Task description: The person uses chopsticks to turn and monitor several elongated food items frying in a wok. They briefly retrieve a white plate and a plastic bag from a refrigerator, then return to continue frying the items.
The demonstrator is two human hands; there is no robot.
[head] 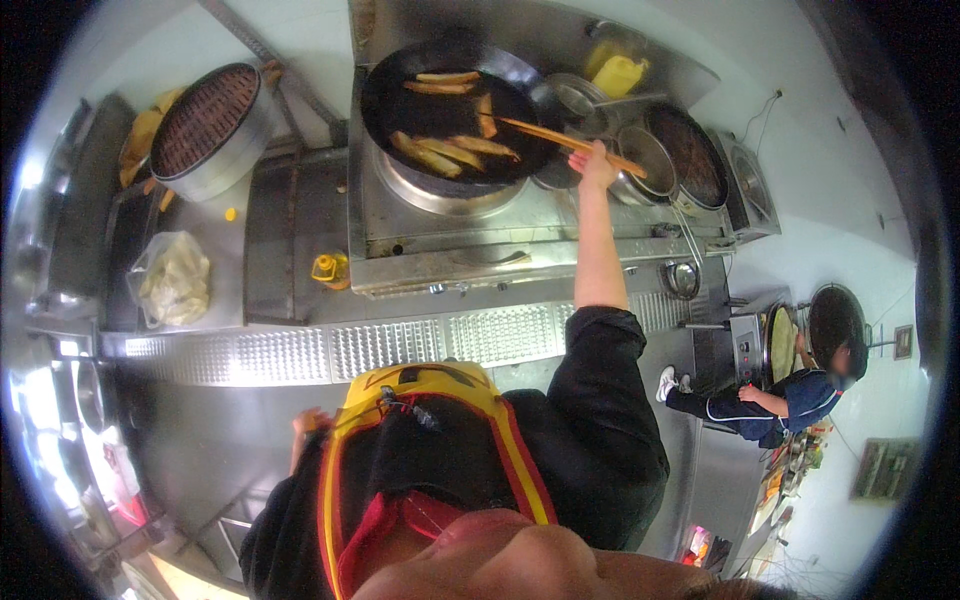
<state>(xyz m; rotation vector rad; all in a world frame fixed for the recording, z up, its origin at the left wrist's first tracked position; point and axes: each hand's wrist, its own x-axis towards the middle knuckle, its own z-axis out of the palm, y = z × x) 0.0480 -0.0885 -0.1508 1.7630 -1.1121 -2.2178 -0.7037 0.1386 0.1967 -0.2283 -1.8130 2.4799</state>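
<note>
My right hand [596, 166] grips a pair of long wooden cooking chopsticks [559, 137] and reaches over the stove. Their tips touch or nearly touch a golden strip of fried dough [486, 116] in a large black wok [381, 105] of dark oil. Two more dough strips [442, 82] float at the wok's far side. Several paler, browning strips [454, 152] lie along its near side. My left hand [309, 420] hangs low beside my yellow-edged apron, away from the stove; its fingers are too small and blurred to read.
Right of the wok are a round strainer [646, 161], a dark-filled pan [690, 154] and a yellow jug [621, 75]. Leftward stand an oil bottle [331, 271], a bag of pale food [174, 281] and a steamer-like pot [225, 161]. A person [780, 405] works at a round griddle [781, 341].
</note>
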